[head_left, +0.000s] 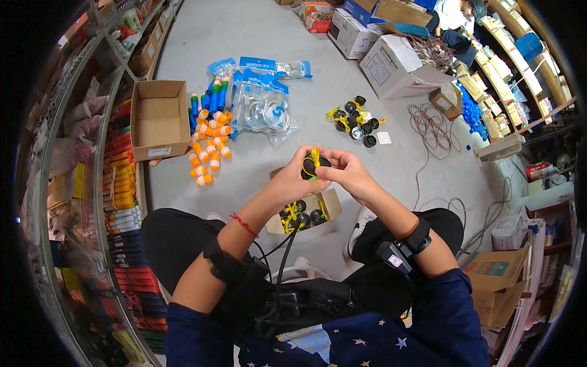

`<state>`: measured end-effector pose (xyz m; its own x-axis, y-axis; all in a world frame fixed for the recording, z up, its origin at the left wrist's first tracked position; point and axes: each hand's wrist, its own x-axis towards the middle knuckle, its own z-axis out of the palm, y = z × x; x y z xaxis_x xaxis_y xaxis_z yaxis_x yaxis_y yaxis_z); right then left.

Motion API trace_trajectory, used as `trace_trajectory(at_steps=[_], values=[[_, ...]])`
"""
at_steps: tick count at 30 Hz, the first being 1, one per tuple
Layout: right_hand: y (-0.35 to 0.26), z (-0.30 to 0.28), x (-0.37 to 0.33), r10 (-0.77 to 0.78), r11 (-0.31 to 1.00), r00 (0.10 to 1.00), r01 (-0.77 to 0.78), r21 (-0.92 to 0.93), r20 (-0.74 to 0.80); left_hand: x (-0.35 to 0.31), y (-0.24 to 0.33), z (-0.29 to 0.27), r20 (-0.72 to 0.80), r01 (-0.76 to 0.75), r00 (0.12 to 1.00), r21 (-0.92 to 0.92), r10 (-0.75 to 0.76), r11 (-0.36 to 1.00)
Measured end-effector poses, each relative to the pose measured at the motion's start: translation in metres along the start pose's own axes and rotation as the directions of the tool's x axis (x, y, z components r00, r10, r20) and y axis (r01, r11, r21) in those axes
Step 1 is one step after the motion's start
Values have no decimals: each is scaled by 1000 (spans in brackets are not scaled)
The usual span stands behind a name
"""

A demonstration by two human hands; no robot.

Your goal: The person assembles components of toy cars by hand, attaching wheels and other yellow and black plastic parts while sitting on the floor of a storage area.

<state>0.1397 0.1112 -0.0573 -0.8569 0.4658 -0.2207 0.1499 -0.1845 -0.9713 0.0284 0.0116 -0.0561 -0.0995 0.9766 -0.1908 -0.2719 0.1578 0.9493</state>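
Observation:
Both my hands meet in front of me around a black round piece tied with yellow cord (310,167). My left hand (292,183) is closed on its left side, while my right hand (350,174) pinches it from the right with thumb and fingers. Just below, between my legs, is a small open cardboard box (332,204) with several similar black pieces (298,219) and yellow cords inside. Farther off on the floor to the right lies a loose cluster of the same black pieces (356,120), some with yellow cord.
To the left are orange-and-white cylinders (211,147), blue ones (215,98), clear bags of white coils (263,110) and an open brown carton (160,116). Shelves (101,122) line the left. At right lie a tangled cord (433,131) and a white carton (394,67); a person (454,18) is beyond.

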Motion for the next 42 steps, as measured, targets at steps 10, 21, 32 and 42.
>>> trace_trajectory(at_steps=[10,21,32,42], values=[[1,2,3,68,993,998,-69,93,14,-1,-1,-2,-73,113,991,-25,-115,993],[0,-1,3,122,969,991,-129,209,47,-5,-2,-6,-69,32,997,-19,-34,999],[10,-13,11,187,980,977,-193,49,99,-5,-6,-13,-130,25,991,28,-21,999],[218,-56,22,291,201,957,-64,-978,-3,-12,9,-16,-246,5,969,-50,-18,999]])
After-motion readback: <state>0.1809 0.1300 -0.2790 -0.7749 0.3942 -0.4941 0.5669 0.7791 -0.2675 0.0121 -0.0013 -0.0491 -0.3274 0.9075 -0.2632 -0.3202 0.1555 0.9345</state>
